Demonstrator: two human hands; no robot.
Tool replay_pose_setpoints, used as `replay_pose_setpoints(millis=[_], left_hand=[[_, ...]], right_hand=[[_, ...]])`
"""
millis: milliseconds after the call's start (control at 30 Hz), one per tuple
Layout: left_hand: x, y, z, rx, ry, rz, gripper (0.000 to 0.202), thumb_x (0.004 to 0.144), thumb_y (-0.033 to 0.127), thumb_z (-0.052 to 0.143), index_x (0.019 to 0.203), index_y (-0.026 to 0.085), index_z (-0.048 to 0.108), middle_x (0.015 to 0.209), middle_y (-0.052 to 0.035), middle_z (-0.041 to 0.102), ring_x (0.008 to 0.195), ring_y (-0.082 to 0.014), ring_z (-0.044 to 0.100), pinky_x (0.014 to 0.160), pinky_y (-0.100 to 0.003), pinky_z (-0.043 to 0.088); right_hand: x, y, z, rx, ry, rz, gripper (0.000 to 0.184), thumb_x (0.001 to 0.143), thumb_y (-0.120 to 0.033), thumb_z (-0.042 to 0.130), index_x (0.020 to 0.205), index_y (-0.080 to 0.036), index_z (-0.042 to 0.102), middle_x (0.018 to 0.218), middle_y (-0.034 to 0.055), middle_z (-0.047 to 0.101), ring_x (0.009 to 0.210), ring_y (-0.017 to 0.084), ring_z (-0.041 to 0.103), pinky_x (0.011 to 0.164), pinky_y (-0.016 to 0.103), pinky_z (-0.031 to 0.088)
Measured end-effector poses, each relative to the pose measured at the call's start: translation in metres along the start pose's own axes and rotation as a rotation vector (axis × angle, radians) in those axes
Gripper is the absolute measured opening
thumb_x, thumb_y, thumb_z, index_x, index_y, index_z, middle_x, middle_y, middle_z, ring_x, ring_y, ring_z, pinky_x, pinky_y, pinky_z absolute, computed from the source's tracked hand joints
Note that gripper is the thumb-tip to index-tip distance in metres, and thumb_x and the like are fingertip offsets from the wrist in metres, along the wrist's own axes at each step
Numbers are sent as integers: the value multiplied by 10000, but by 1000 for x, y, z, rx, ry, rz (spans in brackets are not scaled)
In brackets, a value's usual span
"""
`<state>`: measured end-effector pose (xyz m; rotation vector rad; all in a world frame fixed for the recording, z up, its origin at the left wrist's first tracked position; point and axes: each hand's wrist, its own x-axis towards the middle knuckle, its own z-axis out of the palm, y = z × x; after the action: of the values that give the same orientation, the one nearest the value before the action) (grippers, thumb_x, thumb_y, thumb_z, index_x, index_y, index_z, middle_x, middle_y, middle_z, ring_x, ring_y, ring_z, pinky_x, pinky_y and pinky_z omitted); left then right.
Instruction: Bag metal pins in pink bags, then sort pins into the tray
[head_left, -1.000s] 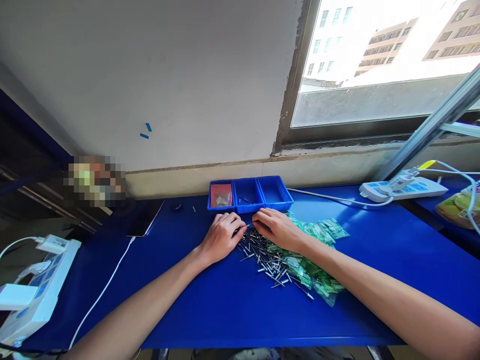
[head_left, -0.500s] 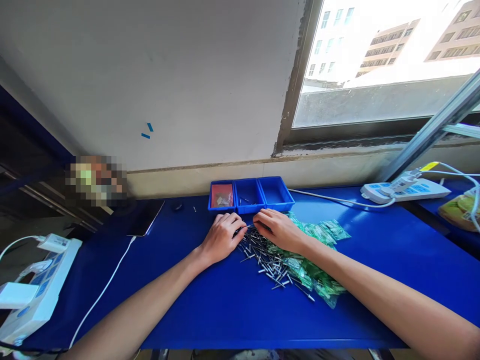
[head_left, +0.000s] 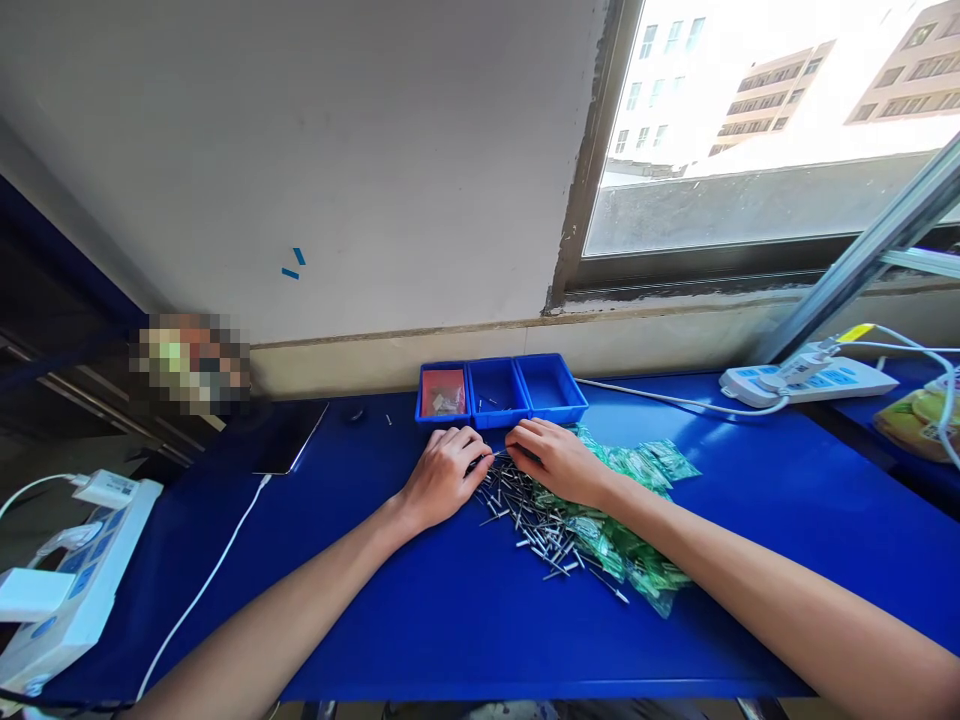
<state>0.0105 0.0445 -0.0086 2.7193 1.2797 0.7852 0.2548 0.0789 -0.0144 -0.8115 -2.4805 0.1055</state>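
Observation:
My left hand [head_left: 445, 474] and my right hand [head_left: 556, 458] rest on the blue table [head_left: 420, 600], fingertips nearly meeting over a pile of small metal pins [head_left: 534, 518]. Both hands have their fingers curled in a pinch at the pile's far end; what they grip is too small to make out. Several small green plastic bags [head_left: 637, 465] lie under and to the right of my right hand. Just beyond the hands stand three joined blue trays [head_left: 501, 389]; the left one holds a red packet [head_left: 444, 392].
A white power strip [head_left: 810, 380] with cables lies at the right rear, another power strip [head_left: 67, 570] at the left edge. A dark tablet [head_left: 289, 436] with a white cable [head_left: 210, 575] sits left. A yellow packet [head_left: 919, 415] is far right. Wall and window stand behind.

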Motion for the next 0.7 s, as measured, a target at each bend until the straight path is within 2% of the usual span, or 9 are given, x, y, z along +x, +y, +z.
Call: replay_pose_setpoints(millis=[700], left_hand=[[0, 0, -1, -6, -3, -2, 201, 1104, 325, 501, 1064, 226, 671, 1066, -38, 699, 1006, -208, 624, 920, -401, 435]], right_hand=[[0, -2, -2, 18, 10, 0, 188, 1114, -295, 439, 1084, -216, 608, 947, 72, 655, 852, 221, 585, 804, 362, 467]])
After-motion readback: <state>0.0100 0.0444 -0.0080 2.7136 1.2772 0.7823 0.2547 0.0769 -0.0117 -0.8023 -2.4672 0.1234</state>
